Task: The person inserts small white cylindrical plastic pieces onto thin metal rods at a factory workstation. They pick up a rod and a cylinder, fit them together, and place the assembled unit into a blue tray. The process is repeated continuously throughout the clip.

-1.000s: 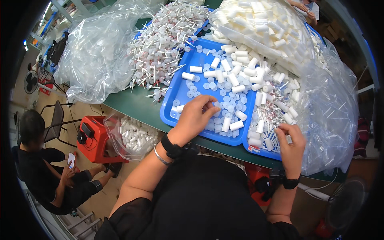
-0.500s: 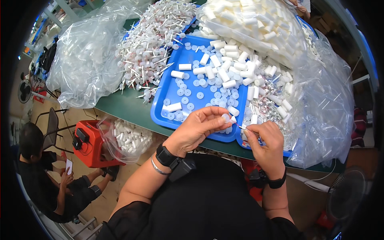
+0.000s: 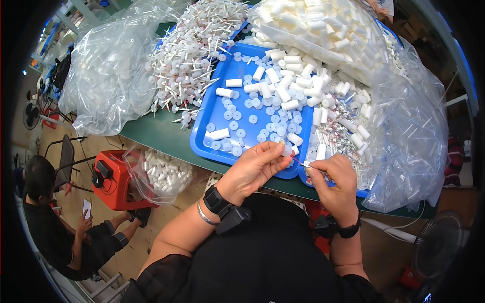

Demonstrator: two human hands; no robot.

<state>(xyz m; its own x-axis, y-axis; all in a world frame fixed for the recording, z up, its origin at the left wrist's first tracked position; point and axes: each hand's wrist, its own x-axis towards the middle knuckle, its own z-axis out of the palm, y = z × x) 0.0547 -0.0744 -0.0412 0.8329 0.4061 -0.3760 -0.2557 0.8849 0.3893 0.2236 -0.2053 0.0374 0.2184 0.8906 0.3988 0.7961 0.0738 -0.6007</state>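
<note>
Above the near right corner of a smooth blue tray [image 3: 214,113] on a green counter [image 3: 156,131], a left hand [image 3: 256,169] pinches a flat, translucent disc [image 3: 287,151] in its grip while the right hand [image 3: 338,181] pinches a thin, straight rod [image 3: 304,164], its long axis slanting up and left, its reddish end pointing toward the disc

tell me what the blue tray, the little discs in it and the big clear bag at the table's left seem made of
Blue tray: likely hard plastic, smooth with a soft sheen, moulded rim.
Discs: probably plastic or silicone, can't tell which; milky, with blue showing through.
Bag: probably thin plastic film, glossy, see-through, with bright highlights along its crumples.
</note>
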